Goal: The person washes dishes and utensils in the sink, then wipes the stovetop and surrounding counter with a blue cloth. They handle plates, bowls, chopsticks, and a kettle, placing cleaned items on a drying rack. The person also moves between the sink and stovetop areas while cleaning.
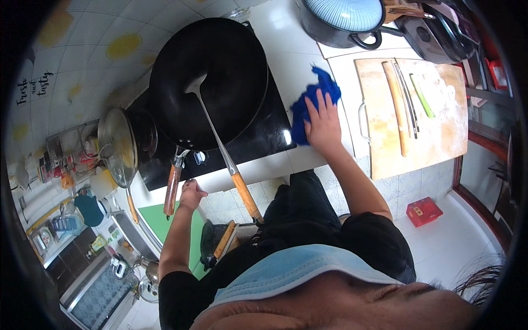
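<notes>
My right hand (324,123) presses down on a crumpled blue cloth (315,103), its fingers stretched over the fabric. The cloth lies on the white tiled counter (284,57), against the right edge of the black glass cooktop (276,128). At the counter's front edge rests my left hand (192,195), thumb apart and nothing seen in it, just right of the wok's wooden handle (172,189). A large black wok (231,53) sits on the cooktop. Inside it leans a metal wok spatula (212,123), whose wooden handle reaches over the front edge towards my body.
Right of the cloth lies a floured wooden board (383,161) with a rolling pin (396,107), chopsticks (408,99) and a green stalk (421,95). A dark pot (330,31) stands behind. A glass-lidded pan (119,148) is at left. A red box (424,211) is on the floor.
</notes>
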Tool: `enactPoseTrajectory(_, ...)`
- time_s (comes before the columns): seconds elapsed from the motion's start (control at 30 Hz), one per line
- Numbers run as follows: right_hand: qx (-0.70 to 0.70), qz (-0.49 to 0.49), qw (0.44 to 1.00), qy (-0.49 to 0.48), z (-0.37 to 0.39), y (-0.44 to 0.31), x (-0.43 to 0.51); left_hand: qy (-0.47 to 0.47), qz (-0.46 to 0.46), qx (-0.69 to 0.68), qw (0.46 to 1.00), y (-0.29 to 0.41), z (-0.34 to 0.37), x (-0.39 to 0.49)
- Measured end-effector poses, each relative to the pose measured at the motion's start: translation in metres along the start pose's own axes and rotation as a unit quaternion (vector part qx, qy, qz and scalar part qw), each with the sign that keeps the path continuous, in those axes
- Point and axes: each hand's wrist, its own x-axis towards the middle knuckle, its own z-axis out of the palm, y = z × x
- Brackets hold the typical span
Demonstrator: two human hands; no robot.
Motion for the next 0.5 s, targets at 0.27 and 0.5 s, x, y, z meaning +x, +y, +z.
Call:
enactPoseTrajectory(0.27,-0.026,-0.034,0.998,0.039,0.020,-0.002,0.146,-0.017,-0.012,0.011,1.000,-0.011,0.010,0.008)
enactPoseTrajectory(0.5,-0.006,0.000,0.999,0.037,0.017,-0.007,0.131,-0.001,0.032,-0.034,0.999,-0.038,0.030,0.023)
